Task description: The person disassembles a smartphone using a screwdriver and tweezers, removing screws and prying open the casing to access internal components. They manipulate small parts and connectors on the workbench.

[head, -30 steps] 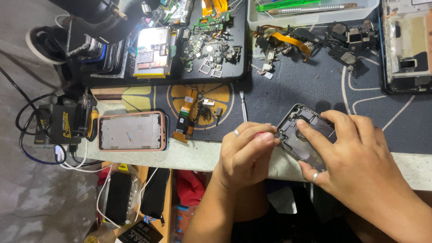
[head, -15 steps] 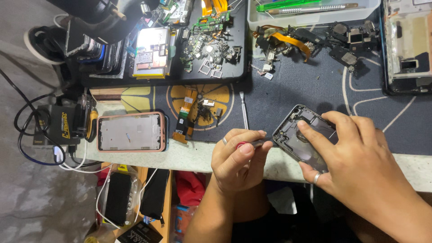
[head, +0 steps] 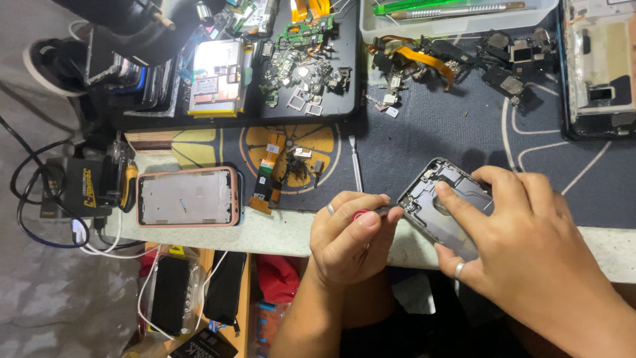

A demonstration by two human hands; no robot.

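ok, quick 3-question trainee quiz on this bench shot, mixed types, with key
1. True or false: the right hand presses down on the grey phone frame.
2. What does the left hand pinch against the frame's edge? A) a red-handled tool B) a green flex cable C) a roll of tape
3. What colour is the rim of the phone frame lying flat left of the hands?

Key: 1 true; 2 A; 3 pink.
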